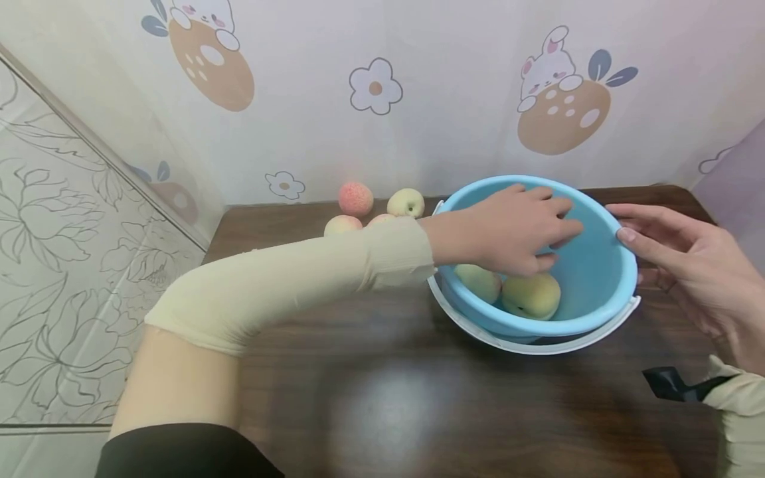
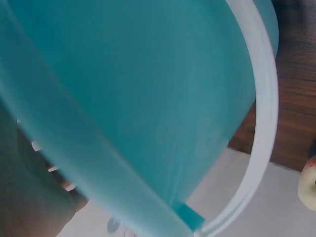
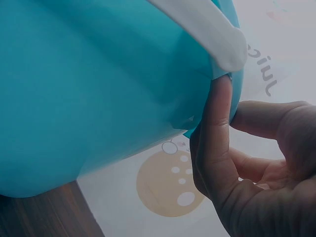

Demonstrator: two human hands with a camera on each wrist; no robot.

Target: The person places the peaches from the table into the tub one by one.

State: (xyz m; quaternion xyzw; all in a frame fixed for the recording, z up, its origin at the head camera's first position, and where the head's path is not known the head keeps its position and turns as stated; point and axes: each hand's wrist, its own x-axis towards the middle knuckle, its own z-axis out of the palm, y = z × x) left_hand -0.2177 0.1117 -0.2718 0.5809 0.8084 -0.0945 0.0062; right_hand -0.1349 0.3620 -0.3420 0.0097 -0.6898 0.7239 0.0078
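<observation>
In the bucket (image 1: pixel 592 265), the yellow peach (image 1: pixel 532 297) is overhung by the nearer left hand (image 1: pixel 521 229), its fingers apart; the rim (image 1: pixel 629 282) is pinched by the right hand (image 1: pixel 687 255).

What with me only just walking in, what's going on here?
A person's right hand pinches the rim of a blue bucket, while the left hand is over its mouth, fingers spread. Two peaches show inside; four more fruits show on the table, some partly hidden by the left sleeve.
</observation>
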